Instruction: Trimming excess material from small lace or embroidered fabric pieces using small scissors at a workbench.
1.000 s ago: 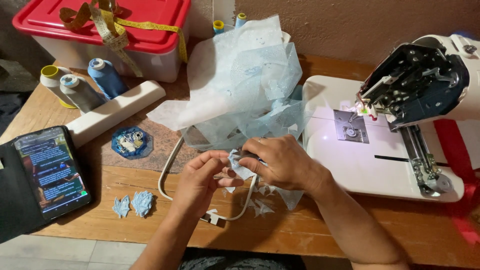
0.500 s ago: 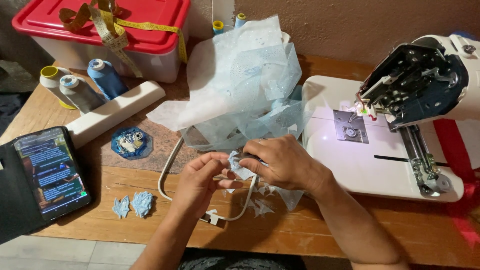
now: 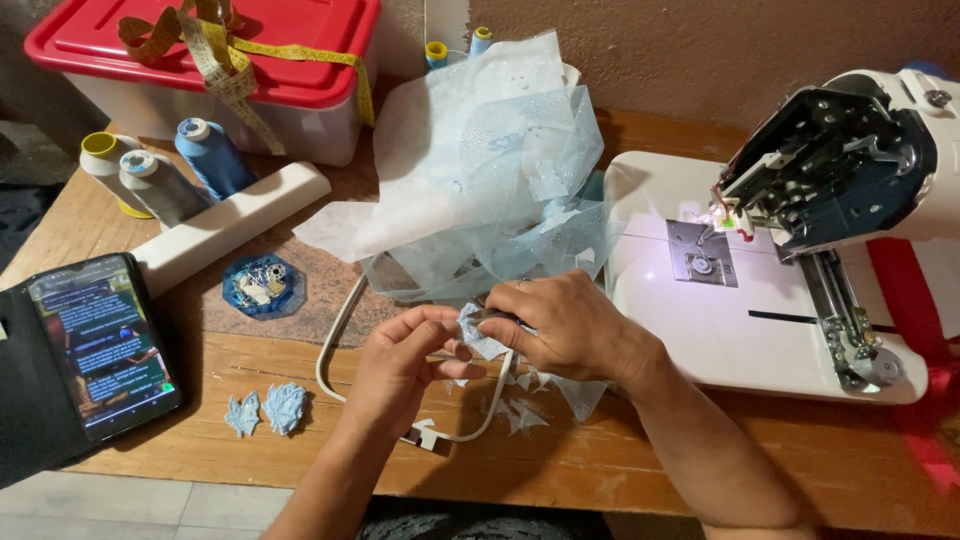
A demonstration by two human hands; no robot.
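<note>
left hand (image 3: 405, 360), right hand (image 3: 560, 325), both pinching blue fabric scrap (image 3: 480, 335)

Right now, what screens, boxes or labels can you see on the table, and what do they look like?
Phone: left edge of the table, flat in a black folding case, screen lit with small lines of text.
Storage box: back left, clear plastic with a red lid, a yellow tape measure draped on top.
Small blue case: between phone and fabric, many-sided, see-through, small bits inside.
No readable labels or signs.
</note>
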